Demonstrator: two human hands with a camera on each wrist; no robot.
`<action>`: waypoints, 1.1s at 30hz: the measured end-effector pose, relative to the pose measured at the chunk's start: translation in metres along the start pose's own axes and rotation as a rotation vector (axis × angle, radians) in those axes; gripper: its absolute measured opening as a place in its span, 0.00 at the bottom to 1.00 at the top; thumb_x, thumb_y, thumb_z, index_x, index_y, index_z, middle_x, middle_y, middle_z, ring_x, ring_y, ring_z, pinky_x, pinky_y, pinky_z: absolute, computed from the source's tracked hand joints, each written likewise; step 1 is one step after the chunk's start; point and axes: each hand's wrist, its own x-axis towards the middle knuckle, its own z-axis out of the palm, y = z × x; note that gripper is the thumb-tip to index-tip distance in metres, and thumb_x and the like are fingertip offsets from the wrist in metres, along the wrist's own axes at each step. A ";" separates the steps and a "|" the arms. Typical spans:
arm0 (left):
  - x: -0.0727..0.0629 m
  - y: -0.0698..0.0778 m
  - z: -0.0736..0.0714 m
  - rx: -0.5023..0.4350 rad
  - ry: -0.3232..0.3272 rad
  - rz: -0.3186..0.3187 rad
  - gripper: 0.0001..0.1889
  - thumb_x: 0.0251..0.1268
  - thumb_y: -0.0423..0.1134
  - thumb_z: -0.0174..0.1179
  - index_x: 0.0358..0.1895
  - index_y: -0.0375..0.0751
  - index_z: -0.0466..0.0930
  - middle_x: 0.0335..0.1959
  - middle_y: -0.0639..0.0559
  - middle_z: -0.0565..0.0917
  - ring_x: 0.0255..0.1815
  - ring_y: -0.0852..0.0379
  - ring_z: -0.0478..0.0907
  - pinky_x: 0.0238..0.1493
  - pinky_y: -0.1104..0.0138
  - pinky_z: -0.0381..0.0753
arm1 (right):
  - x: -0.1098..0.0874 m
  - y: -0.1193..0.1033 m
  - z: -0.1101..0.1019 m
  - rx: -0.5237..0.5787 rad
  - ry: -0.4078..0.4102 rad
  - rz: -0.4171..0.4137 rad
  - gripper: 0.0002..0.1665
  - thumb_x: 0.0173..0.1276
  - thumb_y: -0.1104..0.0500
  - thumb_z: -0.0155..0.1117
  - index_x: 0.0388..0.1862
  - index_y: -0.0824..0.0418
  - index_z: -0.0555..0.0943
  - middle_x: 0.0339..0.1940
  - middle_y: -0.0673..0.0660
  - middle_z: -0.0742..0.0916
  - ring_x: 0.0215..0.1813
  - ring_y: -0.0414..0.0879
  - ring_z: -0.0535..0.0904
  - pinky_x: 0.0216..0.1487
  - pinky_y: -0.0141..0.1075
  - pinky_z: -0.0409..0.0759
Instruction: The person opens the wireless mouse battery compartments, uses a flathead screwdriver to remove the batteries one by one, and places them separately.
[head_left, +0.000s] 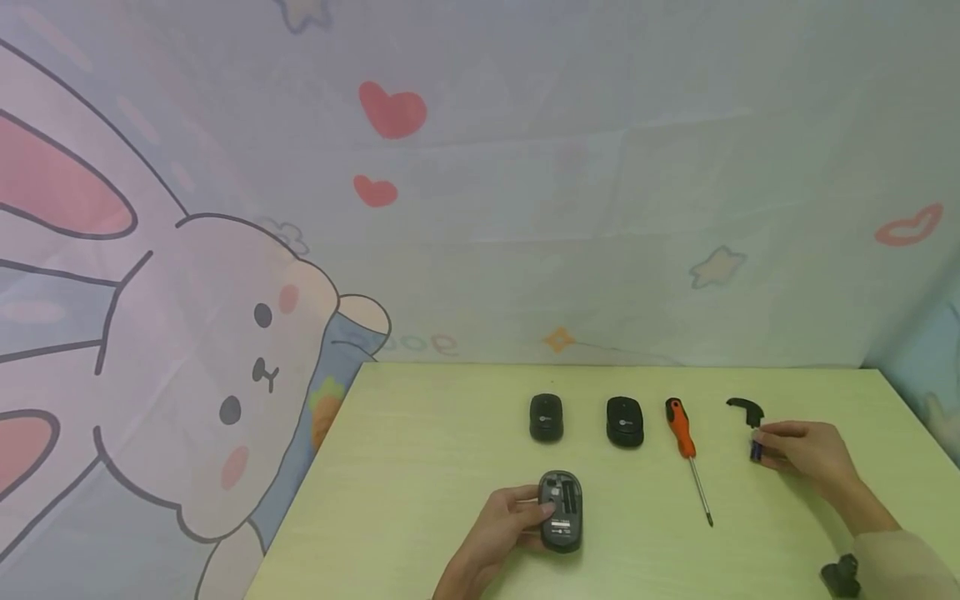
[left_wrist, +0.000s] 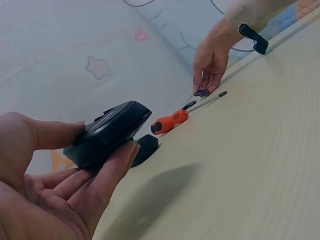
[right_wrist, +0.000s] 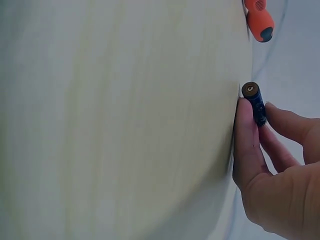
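Observation:
My left hand (head_left: 510,521) grips a black computer mouse (head_left: 561,533) by its left side, underside up, with the battery slot uncovered. In the left wrist view the mouse (left_wrist: 107,135) is raised over the table, thumb on one face and fingers beneath. My right hand (head_left: 813,457) pinches a dark blue battery (head_left: 756,450) between thumb and fingers at the table's right. One round end of the battery (right_wrist: 252,91) faces the right wrist camera. Just behind the battery lies a curved black plastic piece (head_left: 750,408) with a short stem.
Two more black mice, a left one (head_left: 546,417) and a right one (head_left: 625,421), sit toward the back of the table (head_left: 420,450). An orange-handled screwdriver (head_left: 680,429) lies between them and my right hand. A printed cloth (head_left: 525,208) hangs behind.

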 end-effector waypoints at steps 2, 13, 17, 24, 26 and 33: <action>0.000 0.000 0.000 0.002 0.004 -0.002 0.25 0.73 0.36 0.65 0.68 0.28 0.77 0.53 0.36 0.91 0.45 0.53 0.92 0.42 0.62 0.93 | -0.001 -0.002 0.002 -0.046 0.011 -0.005 0.31 0.78 0.56 0.66 0.64 0.82 0.75 0.36 0.38 0.88 0.36 0.33 0.90 0.43 0.33 0.92; -0.002 0.000 0.000 0.006 0.005 -0.008 0.25 0.73 0.36 0.65 0.67 0.28 0.77 0.53 0.37 0.91 0.45 0.54 0.91 0.41 0.64 0.93 | 0.000 -0.001 0.008 -0.244 0.067 -0.055 0.34 0.76 0.51 0.68 0.64 0.80 0.77 0.50 0.69 0.91 0.33 0.34 0.90 0.38 0.31 0.91; -0.002 0.001 -0.001 0.006 0.001 0.003 0.25 0.73 0.36 0.65 0.68 0.27 0.77 0.53 0.36 0.91 0.45 0.54 0.91 0.40 0.65 0.92 | 0.001 -0.001 0.008 -0.262 0.065 -0.057 0.35 0.76 0.49 0.68 0.64 0.79 0.78 0.51 0.70 0.91 0.33 0.34 0.90 0.37 0.31 0.91; -0.004 0.001 -0.002 0.016 0.012 -0.018 0.25 0.73 0.37 0.65 0.68 0.29 0.77 0.52 0.38 0.91 0.45 0.55 0.91 0.41 0.64 0.92 | 0.002 -0.003 0.007 -0.320 0.059 -0.047 0.34 0.76 0.48 0.68 0.62 0.79 0.79 0.45 0.65 0.93 0.33 0.36 0.89 0.35 0.32 0.89; -0.005 0.001 -0.002 0.020 0.013 -0.028 0.26 0.73 0.38 0.66 0.69 0.29 0.77 0.51 0.39 0.91 0.45 0.55 0.91 0.43 0.63 0.93 | 0.001 -0.005 0.007 -0.330 0.053 -0.054 0.34 0.77 0.48 0.67 0.62 0.79 0.79 0.44 0.65 0.93 0.33 0.36 0.89 0.35 0.32 0.89; -0.004 0.003 -0.004 0.020 -0.004 -0.028 0.27 0.72 0.40 0.66 0.69 0.30 0.77 0.51 0.41 0.92 0.46 0.55 0.91 0.44 0.63 0.93 | 0.000 -0.009 0.004 -0.332 0.053 -0.030 0.37 0.77 0.45 0.65 0.62 0.80 0.78 0.42 0.61 0.93 0.33 0.36 0.89 0.35 0.32 0.89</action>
